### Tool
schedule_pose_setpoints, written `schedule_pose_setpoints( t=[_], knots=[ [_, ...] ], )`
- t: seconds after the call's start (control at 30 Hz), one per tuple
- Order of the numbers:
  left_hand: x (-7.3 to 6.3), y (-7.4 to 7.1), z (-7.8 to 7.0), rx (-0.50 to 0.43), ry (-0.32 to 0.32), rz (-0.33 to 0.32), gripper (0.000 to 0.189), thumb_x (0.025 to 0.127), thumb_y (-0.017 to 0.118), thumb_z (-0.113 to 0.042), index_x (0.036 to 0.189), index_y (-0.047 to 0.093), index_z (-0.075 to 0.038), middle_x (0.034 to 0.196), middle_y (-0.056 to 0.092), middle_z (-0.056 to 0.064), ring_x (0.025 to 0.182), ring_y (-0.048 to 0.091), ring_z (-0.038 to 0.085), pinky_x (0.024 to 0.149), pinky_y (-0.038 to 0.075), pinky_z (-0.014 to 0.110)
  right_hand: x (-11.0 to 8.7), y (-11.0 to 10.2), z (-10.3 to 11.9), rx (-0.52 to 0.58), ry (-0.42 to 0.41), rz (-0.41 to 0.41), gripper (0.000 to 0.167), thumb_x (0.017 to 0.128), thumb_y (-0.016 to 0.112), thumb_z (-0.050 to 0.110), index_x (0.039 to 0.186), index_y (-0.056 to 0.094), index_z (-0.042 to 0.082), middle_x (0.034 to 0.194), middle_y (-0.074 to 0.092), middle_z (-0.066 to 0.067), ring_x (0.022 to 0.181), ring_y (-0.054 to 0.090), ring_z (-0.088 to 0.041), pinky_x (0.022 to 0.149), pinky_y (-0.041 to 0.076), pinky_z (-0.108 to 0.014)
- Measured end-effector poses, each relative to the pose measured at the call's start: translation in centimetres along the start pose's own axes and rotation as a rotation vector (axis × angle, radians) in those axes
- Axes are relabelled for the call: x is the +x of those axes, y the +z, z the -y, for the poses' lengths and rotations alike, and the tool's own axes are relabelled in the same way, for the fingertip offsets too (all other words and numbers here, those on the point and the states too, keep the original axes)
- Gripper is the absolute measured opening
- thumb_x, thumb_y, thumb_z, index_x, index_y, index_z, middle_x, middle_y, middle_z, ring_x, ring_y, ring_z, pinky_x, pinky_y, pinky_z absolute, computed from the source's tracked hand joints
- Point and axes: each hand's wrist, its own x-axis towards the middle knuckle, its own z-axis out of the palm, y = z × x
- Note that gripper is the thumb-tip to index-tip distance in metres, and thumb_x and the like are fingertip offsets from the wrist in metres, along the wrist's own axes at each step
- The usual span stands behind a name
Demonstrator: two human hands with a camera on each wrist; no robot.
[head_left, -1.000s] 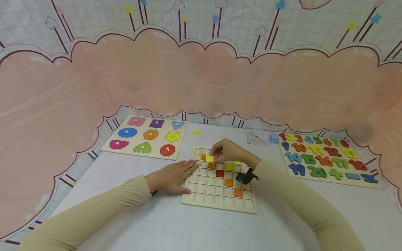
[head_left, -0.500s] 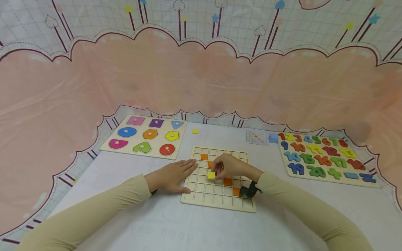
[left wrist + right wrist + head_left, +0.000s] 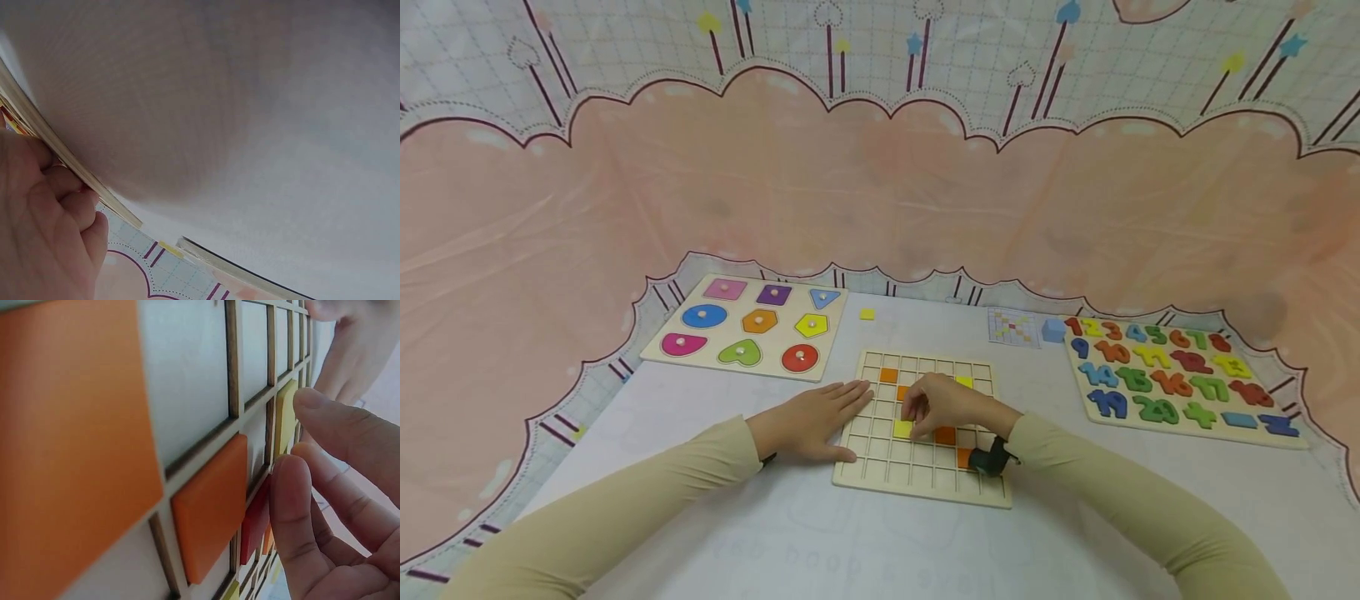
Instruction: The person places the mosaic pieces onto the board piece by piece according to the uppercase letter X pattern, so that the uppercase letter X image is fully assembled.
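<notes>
A wooden grid board (image 3: 880, 475) lies on the table. At its left edge rests my left hand (image 3: 816, 423), fingers extended over the rim. My right hand (image 3: 943, 400) is over the middle of the grid and pinches a yellow square tile (image 3: 902, 428), which sits at a cell left of centre. The right wrist view shows thumb and fingers right at this yellow tile (image 3: 285, 419). Orange tiles (image 3: 888, 375) run diagonally across the board, with a red tile (image 3: 255, 525) among them that my right hand hides from the head view. Another yellow tile (image 3: 964, 381) shows behind that hand.
A knobbed shape puzzle (image 3: 737, 325) lies at the back left, a number puzzle (image 3: 1187, 375) at the back right. Between them are a loose yellow tile (image 3: 867, 314), a printed pattern card (image 3: 1013, 327) and a blue block (image 3: 1053, 330). A printed curtain (image 3: 880, 183) hangs behind.
My right hand has carried the yellow tile from the board's upper left toward the viewer and lowered it to a cell left of centre. The left hand has stayed in place.
</notes>
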Motion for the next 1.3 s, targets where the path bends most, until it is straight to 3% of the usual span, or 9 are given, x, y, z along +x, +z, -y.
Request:
schedule_pose_setpoints(
  t=[0.4,0.73,0.97,1.3],
  knots=[
    [0.0,-0.3,0.2,0.001,0.006,-0.005,0.091,0.087,0.041,-0.067,0.151,0.013,-0.009,0.159,0.014,0.008,0.147,0.015,0.023,0.119,0.021,0.037,-0.1,-0.6,-0.5,0.059,-0.022,0.024,0.016,0.075,0.077,0.004,0.090,0.071,0.003,0.080,0.068,-0.004,0.066,0.057,-0.003,0.064,0.052,-0.017],
    [0.1,-0.4,0.3,-0.001,0.017,-0.018,0.090,0.088,0.040,-0.067,0.151,0.014,-0.008,0.159,0.015,0.008,0.147,0.016,0.023,0.119,0.022,0.037,0.2,-2.7,-1.2,0.152,-0.012,0.065,0.024,0.078,0.074,0.004,0.101,0.070,0.000,0.090,0.071,-0.010,0.076,0.063,-0.008,0.072,0.054,-0.020],
    [0.0,-0.3,0.2,-0.016,0.000,-0.004,0.091,0.087,0.041,-0.067,0.152,0.014,-0.010,0.159,0.014,0.007,0.147,0.015,0.023,0.119,0.021,0.037,1.4,-4.7,-2.5,0.179,-0.066,0.043,0.029,0.080,0.073,0.008,0.107,0.068,-0.001,0.100,0.070,-0.015,0.087,0.065,-0.013,0.083,0.055,-0.025],
    [0.0,0.0,0.0,-0.026,0.001,0.004,0.092,0.086,0.042,-0.068,0.152,0.013,-0.011,0.159,0.014,0.006,0.147,0.015,0.022,0.119,0.021,0.038,4.1,-7.1,-3.4,0.199,-0.101,-0.018,0.031,0.083,0.070,0.005,0.112,0.065,-0.005,0.107,0.068,-0.021,0.094,0.066,-0.019,0.086,0.055,-0.029]
  ],
)
